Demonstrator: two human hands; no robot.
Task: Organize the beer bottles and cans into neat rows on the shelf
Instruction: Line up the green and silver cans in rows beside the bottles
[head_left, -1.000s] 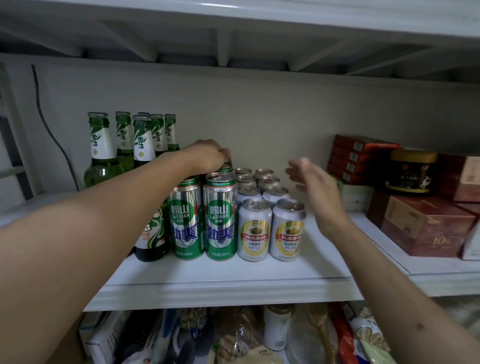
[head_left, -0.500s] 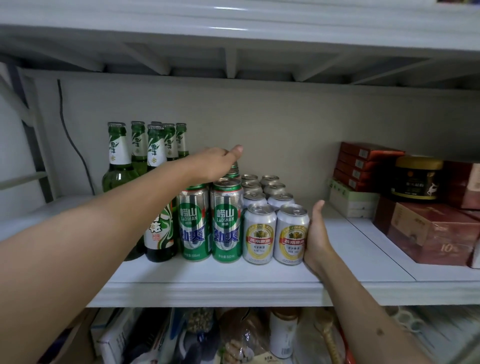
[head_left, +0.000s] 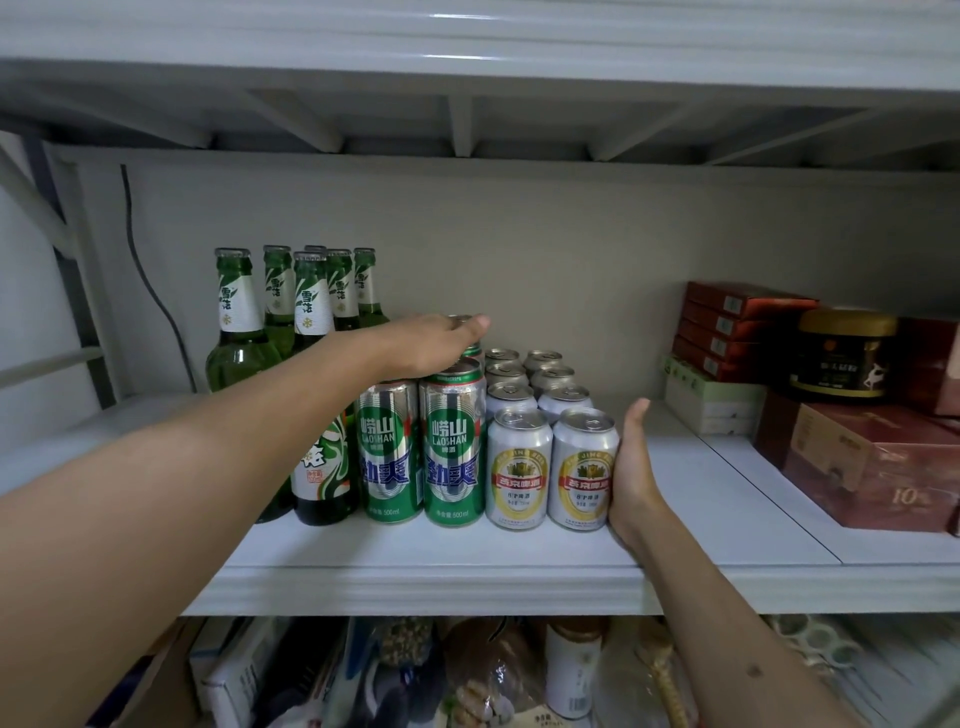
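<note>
Left hand reaches over the tall green cans, palm down, fingers straight, resting flat on the tops of the cans further back in that row. It grips nothing.

Right hand stands on edge at the shelf front, palm pressed flat against the right side of the front-right silver can, fingers straight and pointing toward the back wall. It grips nothing either.

Layout on the shelf, left to right:
- Green bottles: cluster nearest the left end, upright, about six necks visible, running front to back. The left forearm hides part of the front ones.
- Tall green cans: two side by side at the front, just beside the bottles and touching each other; more behind them, mostly hidden under the left hand.
- Silver cans: two columns running front to back, four deep, touching the green cans. The front pair sits about level with the front green cans, set back from the front edge.

Right end of the shelf: stacked red boxes, a dark jar with a gold lid, and a large red carton, well apart from the cans.

Below the shelf: mixed packets and a small white bottle, partly hidden.
</note>
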